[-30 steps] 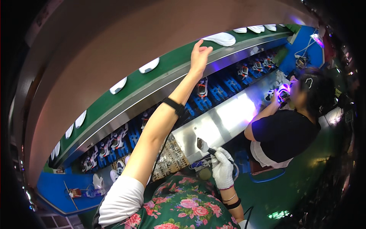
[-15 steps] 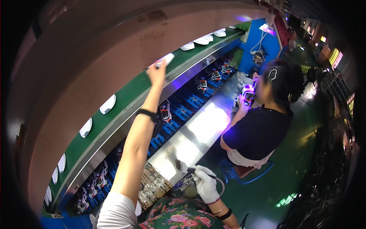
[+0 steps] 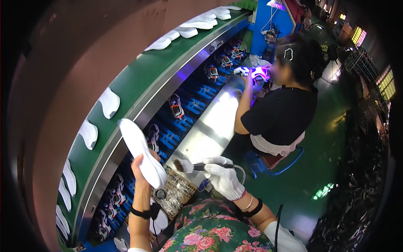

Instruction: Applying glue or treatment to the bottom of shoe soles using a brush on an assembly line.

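My bare left hand (image 3: 142,181) grips a white shoe sole (image 3: 139,143) by its lower end and holds it tilted up beside the conveyor's metal edge. In my right hand (image 3: 224,179), which wears a white knit glove, is a brush (image 3: 187,166) with a dark handle. Its bristles point left toward the sole, with a gap between them. Below the brush lies a patterned, tape-covered board (image 3: 178,189), partly hidden by the left hand. A small dark round piece (image 3: 160,194) rests on the board next to my left wrist.
White soles (image 3: 110,102) lie spaced along the green upper belt (image 3: 138,75). Shoe uppers (image 3: 176,107) ride blue racks on the lower line. A metal ledge (image 3: 210,132) runs alongside. A seated co-worker (image 3: 281,109) at the right handles a shoe under purple light.
My left hand has come back from the belt toward me, bringing a white sole. The brush in my right hand has shifted slightly left and up. The co-worker's shoe has turned.
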A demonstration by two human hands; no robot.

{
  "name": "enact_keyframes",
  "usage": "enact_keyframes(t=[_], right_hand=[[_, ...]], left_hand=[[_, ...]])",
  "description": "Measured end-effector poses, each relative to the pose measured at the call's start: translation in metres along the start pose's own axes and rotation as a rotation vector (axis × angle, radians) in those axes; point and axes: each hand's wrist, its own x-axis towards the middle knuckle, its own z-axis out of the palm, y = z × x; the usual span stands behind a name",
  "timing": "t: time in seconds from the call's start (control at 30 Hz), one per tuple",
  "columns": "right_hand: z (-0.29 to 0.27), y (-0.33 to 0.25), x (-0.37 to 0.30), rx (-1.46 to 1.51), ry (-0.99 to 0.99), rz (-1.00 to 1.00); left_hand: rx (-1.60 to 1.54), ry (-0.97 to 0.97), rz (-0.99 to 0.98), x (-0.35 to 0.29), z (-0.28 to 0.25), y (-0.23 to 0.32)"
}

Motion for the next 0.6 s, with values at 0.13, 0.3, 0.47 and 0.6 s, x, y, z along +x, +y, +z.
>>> enact_keyframes(t=[0.13,0.3,0.47,0.6], right_hand=[[0.031,0.014,-0.004,-0.379,-0.15,-0.065],[0.058,0.02,-0.011,-0.702,-0.185,-0.054],[0.078,0.028,-0.017,-0.859,-0.269,-0.375],[0.081,0.036,-0.004,-1.223,-0.414,-0.727]], left_hand=[[-0.027,0.185,-0.379,-0.085,-0.03,-0.045],[-0.627,0.145,-0.342,-0.123,-0.008,-0.072],[-0.489,0.18,-0.262,-0.111,0.027,-0.055],[-0.529,0.224,-0.18,-0.116,0.034,-0.048]])
